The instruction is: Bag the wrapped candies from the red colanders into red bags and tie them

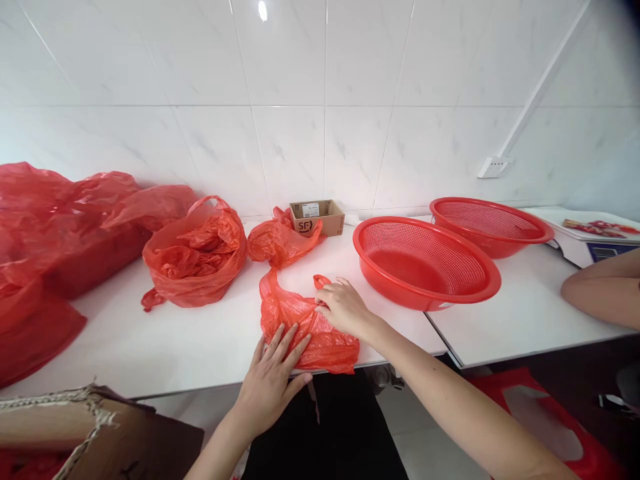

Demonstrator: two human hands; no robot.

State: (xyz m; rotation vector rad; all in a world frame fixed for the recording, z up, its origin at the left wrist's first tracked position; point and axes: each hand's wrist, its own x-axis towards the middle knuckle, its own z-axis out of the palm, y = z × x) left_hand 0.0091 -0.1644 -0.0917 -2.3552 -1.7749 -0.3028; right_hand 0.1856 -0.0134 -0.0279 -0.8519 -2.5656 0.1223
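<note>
A thin red plastic bag (330, 347) lies spread at the front edge of the white table, its handle loops pointing toward the wall. My left hand (270, 373) rests on the bag's lower left part, fingers spread and stretched out. At the upper right of the bag, my right hand (345, 307) is closed with bent fingers on the plastic near a handle loop. Just behind lies another crumpled red bag (280, 243), against a small cardboard box (327, 220).
Two red plastic baskets (425, 267) stand to the right, partly overlapping. Left are a red bag stuffed with bags (195, 253) and a large red heap (75, 227). An open carton (135, 433) stands low left. Another person's arm (605, 290) rests by a scale (590, 243).
</note>
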